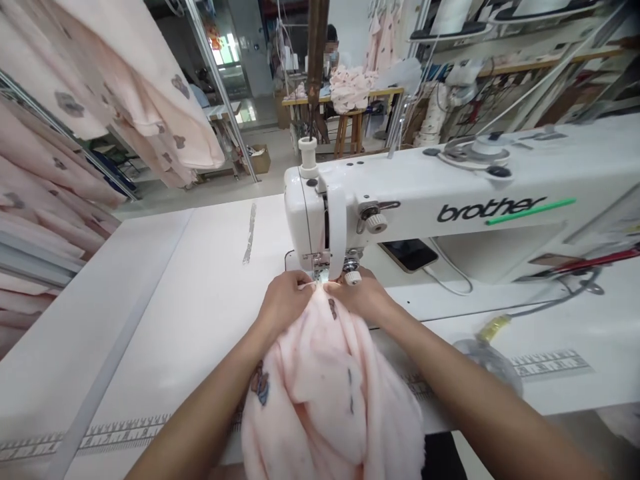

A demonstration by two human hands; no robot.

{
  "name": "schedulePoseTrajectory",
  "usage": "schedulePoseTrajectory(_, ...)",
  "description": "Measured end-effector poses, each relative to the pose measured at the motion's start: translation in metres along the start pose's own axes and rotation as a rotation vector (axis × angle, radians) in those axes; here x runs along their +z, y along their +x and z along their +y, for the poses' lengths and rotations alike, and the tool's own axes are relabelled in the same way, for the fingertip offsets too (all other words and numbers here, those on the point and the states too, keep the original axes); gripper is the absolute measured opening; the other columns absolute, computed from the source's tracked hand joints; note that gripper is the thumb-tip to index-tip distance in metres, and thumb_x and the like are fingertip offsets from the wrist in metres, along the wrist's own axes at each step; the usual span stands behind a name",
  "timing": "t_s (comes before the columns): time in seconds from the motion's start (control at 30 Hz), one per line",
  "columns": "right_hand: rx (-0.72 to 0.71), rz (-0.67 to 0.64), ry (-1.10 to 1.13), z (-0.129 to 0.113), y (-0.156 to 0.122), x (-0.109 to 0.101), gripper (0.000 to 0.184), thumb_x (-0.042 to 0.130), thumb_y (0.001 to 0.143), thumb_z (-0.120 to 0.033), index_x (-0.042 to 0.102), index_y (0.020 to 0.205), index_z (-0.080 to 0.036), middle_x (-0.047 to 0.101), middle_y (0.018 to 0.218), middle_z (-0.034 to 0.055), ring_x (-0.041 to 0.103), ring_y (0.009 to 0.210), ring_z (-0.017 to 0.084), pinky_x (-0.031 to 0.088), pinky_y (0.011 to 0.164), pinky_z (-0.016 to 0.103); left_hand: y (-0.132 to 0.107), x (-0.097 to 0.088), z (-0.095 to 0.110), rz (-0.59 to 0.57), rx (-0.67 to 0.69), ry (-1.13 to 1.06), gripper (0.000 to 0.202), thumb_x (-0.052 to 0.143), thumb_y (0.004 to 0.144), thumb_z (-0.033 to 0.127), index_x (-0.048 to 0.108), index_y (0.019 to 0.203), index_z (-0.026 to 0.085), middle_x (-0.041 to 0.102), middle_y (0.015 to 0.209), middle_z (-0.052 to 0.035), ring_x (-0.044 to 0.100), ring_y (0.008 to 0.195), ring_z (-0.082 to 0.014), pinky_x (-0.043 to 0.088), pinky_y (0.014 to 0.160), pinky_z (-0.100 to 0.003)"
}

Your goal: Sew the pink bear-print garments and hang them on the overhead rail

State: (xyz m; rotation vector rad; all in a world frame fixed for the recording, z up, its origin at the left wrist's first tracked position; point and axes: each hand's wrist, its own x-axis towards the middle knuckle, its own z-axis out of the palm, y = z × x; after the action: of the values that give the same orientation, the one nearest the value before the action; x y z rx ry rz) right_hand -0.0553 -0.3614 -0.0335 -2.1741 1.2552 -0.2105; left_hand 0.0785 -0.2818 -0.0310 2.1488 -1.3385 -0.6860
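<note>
The pink fabric (330, 393) is lying bunched in front of the sewing machine (450, 200), its top edge reaching up to the presser foot (320, 267) at the machine's head end and its bulk spilling down over the near edge of the table (175, 300). Small dark printed motifs are showing on its folds.

The left hand (283, 300) is pinching the fabric's top edge just left of the presser foot, with its fingers closed on the cloth. The right hand (363, 297) is gripping the same edge just right of the foot, fingers curled shut on it, directly under the machine's head. The two hands are almost touching each other at the foot.

Under the machine's arm a phone (409, 255) is lying flat with a white cable (453, 277) running from it. In front of the machine's right end a clear plastic lid (487, 360) is resting on the table, near a printed ruler strip (550, 363).

To the left of the machine, pink garments (125, 87) are hanging in rows. Behind the machine, well apart, a person (330, 40) is sitting at another table beside a pile of pink cloth (353, 87).
</note>
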Motion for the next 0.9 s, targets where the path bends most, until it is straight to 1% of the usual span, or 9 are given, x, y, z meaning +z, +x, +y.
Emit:
schedulePoseTrajectory(0.1,0.012,0.022,0.005,0.0014,0.0007,0.0010,0.012,0.056,0.074,-0.027,0.058,0.066,-0.019,0.058,0.062,0.0028,0.054,0.062,0.019,0.037,0.051,0.026,0.0003,0.0007,0.0038,0.013,0.006,0.025,0.022,0.046,0.075,0.031,0.064,0.076,0.019,0.065,0.074,-0.0016,0.057,0.071,-0.0182,0.037,0.059,-0.025)
schedulePoseTrajectory(0.3,-0.011,0.056,0.036,0.0028,-0.0018,0.0012,0.013,0.056,0.072,-0.026,0.053,0.061,-0.019,0.057,0.062,0.0023,0.053,0.058,0.018,0.034,0.048,0.025,-0.0001,0.0046,0.0059,0.048,0.019,0.061,0.021,0.043,0.076,0.024,0.063,0.079,0.018,0.066,0.079,-0.0039,0.058,0.074,-0.0189,0.038,0.063,-0.025)
schedulePoseTrajectory(0.43,-0.044,0.059,0.075,0.0024,-0.0048,0.0009,0.023,0.053,0.072,-0.024,0.044,0.051,-0.020,0.054,0.055,0.0002,0.050,0.053,0.015,0.031,0.046,0.024,-0.0009,0.0045,0.0063,0.060,0.045,0.086,0.020,0.042,0.076,0.022,0.061,0.080,0.018,0.066,0.083,-0.0049,0.059,0.076,-0.0197,0.038,0.063,-0.025)
schedulePoseTrajectory(0.5,-0.053,0.069,0.066,0.0024,-0.0056,0.0009,0.025,0.052,0.073,-0.022,0.042,0.050,-0.020,0.054,0.054,0.0002,0.050,0.052,0.015,0.031,0.047,0.024,-0.0004,0.0037,0.0064,0.058,0.047,0.098,0.019,0.041,0.076,0.022,0.060,0.079,0.018,0.066,0.082,-0.0052,0.059,0.075,-0.0199,0.037,0.062,-0.026)
schedulePoseTrajectory(0.6,-0.059,0.106,0.031,0.0031,-0.0056,0.0016,0.021,0.052,0.073,-0.020,0.045,0.053,-0.019,0.058,0.060,0.0015,0.052,0.056,0.016,0.033,0.048,0.023,0.0011,0.0025,0.0060,0.048,0.050,0.093,0.018,0.041,0.077,0.024,0.058,0.077,0.018,0.065,0.081,-0.0050,0.058,0.075,-0.0200,0.037,0.062,-0.026)
schedulePoseTrajectory(0.7,-0.082,0.114,0.009,0.0040,-0.0051,0.0032,0.017,0.052,0.075,-0.021,0.051,0.057,-0.019,0.060,0.065,0.0022,0.053,0.060,0.016,0.034,0.050,0.023,0.0024,0.0021,0.0049,0.045,0.049,0.089,0.016,0.041,0.077,0.024,0.056,0.076,0.018,0.065,0.083,-0.0046,0.058,0.077,-0.0200,0.038,0.063,-0.026)
schedulePoseTrajectory(0.8,-0.086,0.152,-0.035,0.0041,-0.0048,0.0060,0.012,0.052,0.075,-0.020,0.058,0.065,-0.019,0.061,0.068,0.0020,0.054,0.062,0.017,0.033,0.051,0.023,0.0033,0.0025,0.0036,0.062,0.058,0.091,0.015,0.042,0.076,0.022,0.057,0.078,0.018,0.065,0.085,-0.0047,0.057,0.079,-0.0196,0.038,0.065,-0.026)
schedulePoseTrajectory(0.9,-0.086,0.185,-0.096,0.0034,-0.0042,0.0088,0.012,0.051,0.075,-0.019,0.061,0.067,-0.019,0.061,0.067,0.0019,0.054,0.062,0.017,0.032,0.051,0.024,0.0041,0.0039,0.0024,0.080,0.080,0.088,0.015,0.043,0.076,0.021,0.058,0.078,0.018,0.064,0.087,-0.0045,0.058,0.081,-0.0192,0.039,0.066,-0.026)
